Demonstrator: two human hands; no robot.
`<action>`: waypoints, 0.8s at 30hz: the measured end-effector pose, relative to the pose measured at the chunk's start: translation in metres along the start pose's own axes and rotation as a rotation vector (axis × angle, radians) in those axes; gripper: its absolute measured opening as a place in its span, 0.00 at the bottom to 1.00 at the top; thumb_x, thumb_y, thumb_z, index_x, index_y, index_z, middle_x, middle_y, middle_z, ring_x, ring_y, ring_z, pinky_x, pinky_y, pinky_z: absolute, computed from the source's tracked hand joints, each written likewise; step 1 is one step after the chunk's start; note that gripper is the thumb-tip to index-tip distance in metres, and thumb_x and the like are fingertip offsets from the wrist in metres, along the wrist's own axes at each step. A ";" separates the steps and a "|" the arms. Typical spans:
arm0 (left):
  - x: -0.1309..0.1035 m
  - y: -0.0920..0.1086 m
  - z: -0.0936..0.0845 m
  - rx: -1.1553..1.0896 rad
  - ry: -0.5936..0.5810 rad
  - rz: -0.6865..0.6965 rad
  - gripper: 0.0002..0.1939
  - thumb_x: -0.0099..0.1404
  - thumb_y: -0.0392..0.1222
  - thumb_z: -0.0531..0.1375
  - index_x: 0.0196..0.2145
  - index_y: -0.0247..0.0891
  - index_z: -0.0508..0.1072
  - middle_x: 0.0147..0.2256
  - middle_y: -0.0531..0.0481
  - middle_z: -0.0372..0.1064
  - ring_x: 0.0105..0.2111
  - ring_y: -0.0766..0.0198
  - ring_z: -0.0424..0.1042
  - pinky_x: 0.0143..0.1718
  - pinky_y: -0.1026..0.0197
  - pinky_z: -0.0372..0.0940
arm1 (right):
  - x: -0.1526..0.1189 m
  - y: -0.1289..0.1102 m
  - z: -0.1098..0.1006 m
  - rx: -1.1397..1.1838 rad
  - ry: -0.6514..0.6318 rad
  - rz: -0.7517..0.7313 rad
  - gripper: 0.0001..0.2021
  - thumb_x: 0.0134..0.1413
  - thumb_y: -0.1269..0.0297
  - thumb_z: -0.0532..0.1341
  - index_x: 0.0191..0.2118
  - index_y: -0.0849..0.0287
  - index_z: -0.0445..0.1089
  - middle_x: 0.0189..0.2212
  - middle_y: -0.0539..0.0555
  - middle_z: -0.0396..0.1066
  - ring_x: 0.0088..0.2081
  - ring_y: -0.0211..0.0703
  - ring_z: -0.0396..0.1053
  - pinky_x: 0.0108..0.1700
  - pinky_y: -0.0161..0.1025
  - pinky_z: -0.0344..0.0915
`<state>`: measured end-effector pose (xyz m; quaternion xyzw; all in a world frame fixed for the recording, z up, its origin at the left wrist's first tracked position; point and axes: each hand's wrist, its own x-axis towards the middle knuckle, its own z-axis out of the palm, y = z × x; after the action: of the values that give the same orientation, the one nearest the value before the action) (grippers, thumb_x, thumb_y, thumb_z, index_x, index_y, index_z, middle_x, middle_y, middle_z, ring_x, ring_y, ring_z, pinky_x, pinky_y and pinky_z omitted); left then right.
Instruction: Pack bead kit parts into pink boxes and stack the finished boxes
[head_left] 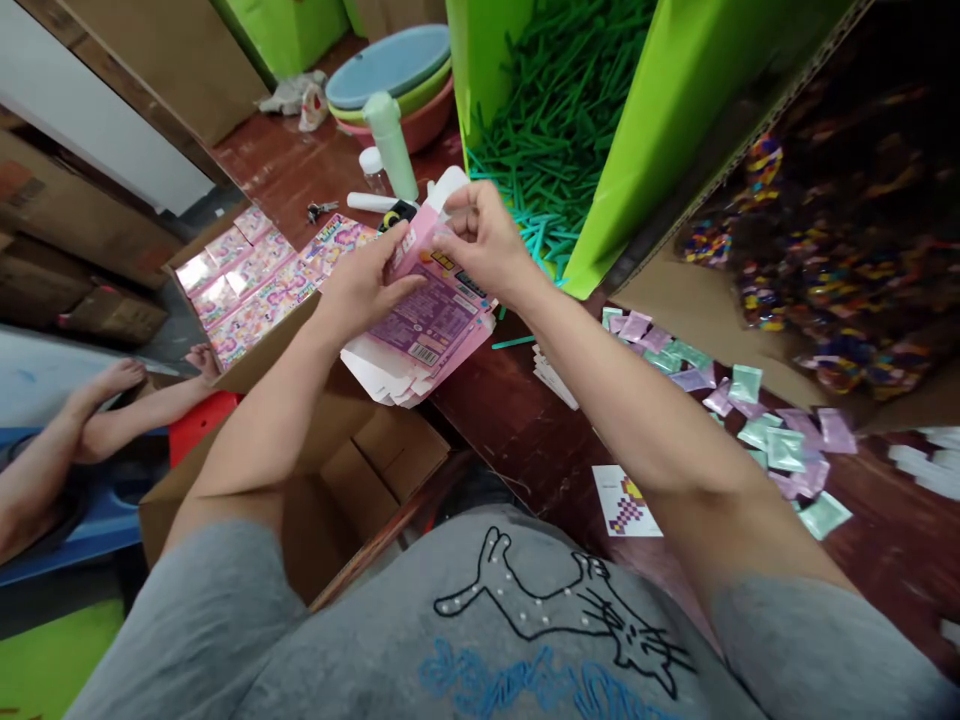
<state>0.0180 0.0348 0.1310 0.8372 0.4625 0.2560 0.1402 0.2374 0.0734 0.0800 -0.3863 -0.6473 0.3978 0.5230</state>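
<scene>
In the head view we note, nearest the camera, a grey shirt point(525, 625), the fingers beyond it. The left hand point(360, 285) grips a pink carton point(415, 238); the right hand point(484, 240) has its fingers drawn narrow beside the upper flap point(451, 183), and we cannot tell what they pinch. In our judgement, hard pressing could crease that flap; a slack left grip could drop the carton. A mint bottle point(391, 145) just past the fingertips limits reach; sachets point(784, 450) lie well to their right.

The pink box's point(420, 322) small print point(442, 308) blurs; the left edge crops another person point(41, 458).
</scene>
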 end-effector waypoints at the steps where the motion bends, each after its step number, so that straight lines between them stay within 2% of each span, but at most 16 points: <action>1: -0.003 0.016 -0.007 -0.075 -0.033 0.021 0.32 0.71 0.58 0.73 0.66 0.43 0.77 0.56 0.43 0.83 0.59 0.44 0.81 0.68 0.42 0.70 | -0.010 -0.015 -0.011 0.025 -0.004 -0.034 0.21 0.68 0.52 0.73 0.58 0.48 0.65 0.40 0.50 0.77 0.46 0.48 0.79 0.49 0.46 0.80; 4: -0.018 0.066 -0.020 -0.295 -0.077 0.050 0.21 0.75 0.55 0.71 0.56 0.39 0.83 0.44 0.48 0.85 0.46 0.53 0.83 0.62 0.48 0.75 | -0.059 -0.068 -0.052 -0.069 0.051 -0.085 0.21 0.69 0.45 0.72 0.57 0.46 0.68 0.47 0.54 0.78 0.53 0.53 0.80 0.52 0.50 0.82; 6: -0.033 0.089 -0.016 -0.413 0.047 0.029 0.17 0.77 0.54 0.70 0.53 0.39 0.83 0.45 0.49 0.84 0.46 0.56 0.82 0.60 0.51 0.76 | -0.103 -0.093 -0.082 -0.194 0.123 -0.056 0.24 0.69 0.42 0.71 0.62 0.44 0.70 0.56 0.58 0.77 0.61 0.60 0.78 0.54 0.53 0.83; 7: -0.041 0.097 -0.009 -0.477 0.123 0.011 0.16 0.77 0.54 0.70 0.52 0.40 0.83 0.46 0.49 0.84 0.46 0.57 0.82 0.59 0.52 0.77 | -0.125 -0.098 -0.096 -0.232 0.146 -0.039 0.28 0.68 0.42 0.72 0.66 0.43 0.69 0.61 0.60 0.75 0.65 0.63 0.76 0.54 0.54 0.84; 9: -0.057 0.103 0.021 -0.635 0.204 -0.033 0.14 0.77 0.54 0.70 0.51 0.42 0.83 0.48 0.49 0.84 0.47 0.57 0.82 0.54 0.54 0.80 | -0.166 -0.092 -0.119 -0.208 0.159 -0.034 0.35 0.67 0.44 0.73 0.74 0.38 0.64 0.68 0.59 0.72 0.66 0.62 0.75 0.53 0.53 0.85; 10: -0.063 0.104 0.041 -0.731 0.188 -0.051 0.14 0.78 0.54 0.69 0.51 0.43 0.83 0.48 0.48 0.83 0.46 0.57 0.83 0.51 0.54 0.81 | -0.184 -0.083 -0.129 -0.156 0.147 -0.028 0.37 0.69 0.46 0.73 0.77 0.34 0.60 0.70 0.56 0.72 0.65 0.59 0.77 0.53 0.53 0.85; 12: -0.073 0.103 0.086 -0.926 0.076 -0.059 0.18 0.76 0.55 0.70 0.57 0.46 0.80 0.51 0.48 0.83 0.46 0.56 0.84 0.47 0.54 0.83 | -0.216 -0.059 -0.143 -0.031 0.115 0.006 0.40 0.72 0.51 0.71 0.80 0.26 0.53 0.70 0.52 0.73 0.60 0.52 0.80 0.55 0.51 0.85; 14: -0.079 0.101 0.130 -1.077 -0.039 -0.034 0.32 0.71 0.55 0.75 0.67 0.52 0.71 0.58 0.46 0.80 0.49 0.54 0.85 0.48 0.51 0.84 | -0.245 -0.038 -0.153 0.035 0.106 0.093 0.41 0.72 0.54 0.71 0.80 0.23 0.53 0.69 0.50 0.75 0.53 0.47 0.82 0.56 0.51 0.84; 16: -0.083 0.099 0.163 -1.156 -0.144 -0.017 0.45 0.66 0.54 0.79 0.73 0.56 0.62 0.61 0.45 0.76 0.50 0.52 0.84 0.48 0.50 0.84 | -0.271 -0.023 -0.158 0.043 0.123 0.198 0.37 0.70 0.51 0.73 0.78 0.28 0.61 0.65 0.51 0.77 0.48 0.44 0.82 0.55 0.50 0.84; 18: -0.089 0.097 0.181 -1.182 -0.268 -0.021 0.43 0.66 0.52 0.79 0.70 0.54 0.63 0.57 0.47 0.77 0.47 0.55 0.83 0.46 0.53 0.82 | -0.295 -0.016 -0.159 0.064 0.143 0.305 0.30 0.68 0.47 0.73 0.72 0.36 0.70 0.57 0.52 0.80 0.46 0.44 0.82 0.51 0.46 0.84; 21: -0.095 0.093 0.187 -1.163 -0.406 -0.042 0.27 0.71 0.53 0.75 0.59 0.48 0.69 0.50 0.49 0.77 0.42 0.61 0.80 0.43 0.59 0.78 | -0.325 -0.014 -0.158 0.119 0.143 0.435 0.20 0.69 0.43 0.72 0.59 0.44 0.77 0.47 0.51 0.82 0.44 0.43 0.81 0.46 0.42 0.83; 22: -0.095 0.093 0.186 -1.148 -0.419 -0.050 0.23 0.74 0.56 0.72 0.56 0.46 0.70 0.49 0.49 0.77 0.42 0.61 0.79 0.43 0.60 0.77 | -0.331 -0.014 -0.157 0.123 0.137 0.450 0.19 0.69 0.43 0.72 0.56 0.45 0.77 0.47 0.51 0.82 0.44 0.43 0.81 0.46 0.41 0.83; 24: -0.094 0.097 0.183 -1.104 -0.420 -0.051 0.21 0.80 0.63 0.63 0.56 0.44 0.72 0.52 0.46 0.77 0.46 0.60 0.79 0.46 0.58 0.77 | -0.337 -0.015 -0.158 0.093 0.158 0.414 0.21 0.68 0.44 0.73 0.59 0.43 0.76 0.54 0.52 0.81 0.46 0.43 0.81 0.49 0.43 0.83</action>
<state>0.1464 -0.0961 -0.0030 0.6617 0.2429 0.2843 0.6499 0.4437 -0.2238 -0.0088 -0.5163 -0.4922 0.4944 0.4967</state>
